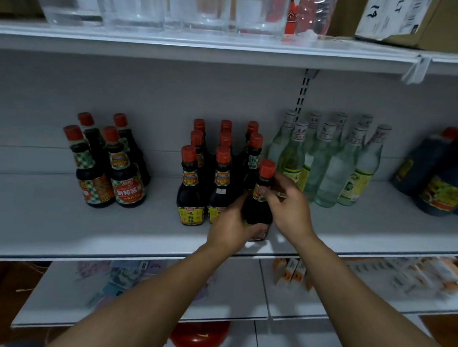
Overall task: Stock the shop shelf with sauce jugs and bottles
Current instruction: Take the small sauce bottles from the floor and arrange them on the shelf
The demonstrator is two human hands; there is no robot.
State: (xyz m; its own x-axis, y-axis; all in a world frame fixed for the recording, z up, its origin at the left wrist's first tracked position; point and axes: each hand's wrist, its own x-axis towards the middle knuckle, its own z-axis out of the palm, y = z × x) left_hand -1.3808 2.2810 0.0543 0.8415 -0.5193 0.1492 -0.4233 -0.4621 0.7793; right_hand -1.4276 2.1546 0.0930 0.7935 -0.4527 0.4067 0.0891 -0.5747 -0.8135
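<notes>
A dark sauce bottle [259, 201] with a red cap stands near the front of the white middle shelf [87, 227]. My left hand [230, 226] grips its lower body from the left. My right hand [287, 203] holds its neck and shoulder from the right. It sits at the front right of a group of several like bottles with yellow labels [192, 192]. Its base is hidden behind my left hand.
Several dark bottles with checked labels [111, 172] stand at the left. Clear pale-green bottles [331, 165] fill the right, and big dark jugs [439, 184] sit at the far right. Clear containers [157, 7] and a cardboard box [421, 21] are on the upper shelf.
</notes>
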